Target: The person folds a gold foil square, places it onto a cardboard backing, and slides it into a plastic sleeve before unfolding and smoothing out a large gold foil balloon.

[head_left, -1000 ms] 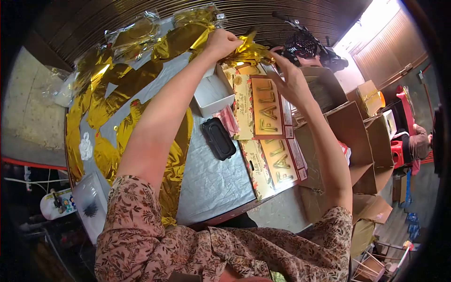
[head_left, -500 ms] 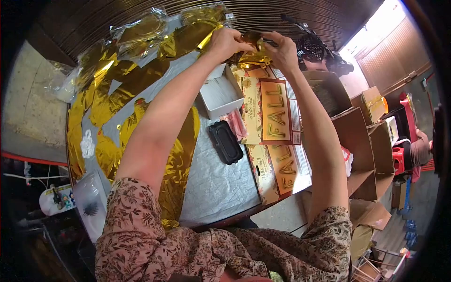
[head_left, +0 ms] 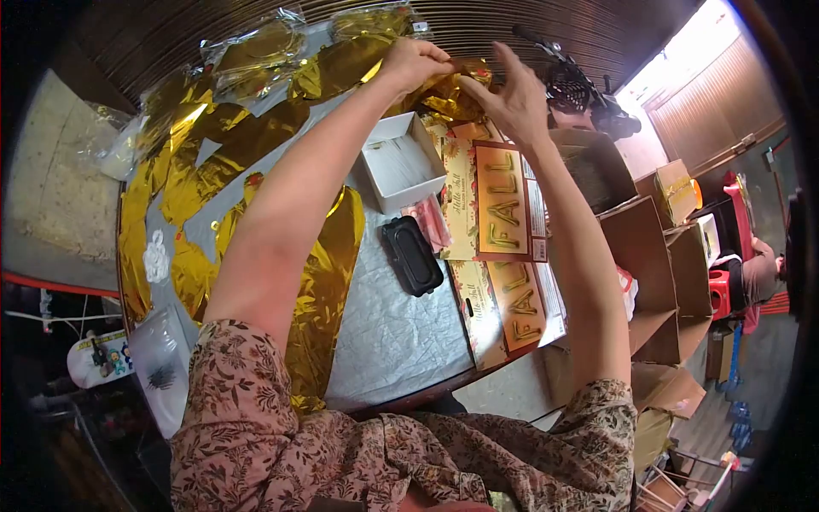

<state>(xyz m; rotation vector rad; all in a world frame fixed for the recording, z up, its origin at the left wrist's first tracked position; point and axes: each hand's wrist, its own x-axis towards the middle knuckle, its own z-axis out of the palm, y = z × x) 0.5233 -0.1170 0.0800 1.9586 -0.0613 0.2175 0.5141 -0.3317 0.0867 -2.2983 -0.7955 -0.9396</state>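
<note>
At the far side of the table, my left hand (head_left: 414,65) pinches the edge of a shiny gold foil balloon (head_left: 454,101). My right hand (head_left: 519,101) is just to the right of that foil, thumb and forefinger spread apart with nothing between them. Nearer me sits a white open box (head_left: 401,201) holding thin pale pieces. Beside it lie the printed "FALL" cards (head_left: 502,205), a pink packet (head_left: 429,224) and a black plastic case (head_left: 411,254). My left forearm crosses over more flat gold foil (head_left: 328,299).
Gold foil sheets (head_left: 188,192) and clear plastic packets (head_left: 256,55) cover the table's left and far sides. White string (head_left: 156,256) lies at left. A black fan (head_left: 567,90) and cardboard boxes (head_left: 640,252) stand at right; another person (head_left: 762,271) is at the far right.
My right hand has opened, its forefinger lifting away from the foil. My left hand has shifted slightly up and still pinches the gold foil. The view has moved a little.
</note>
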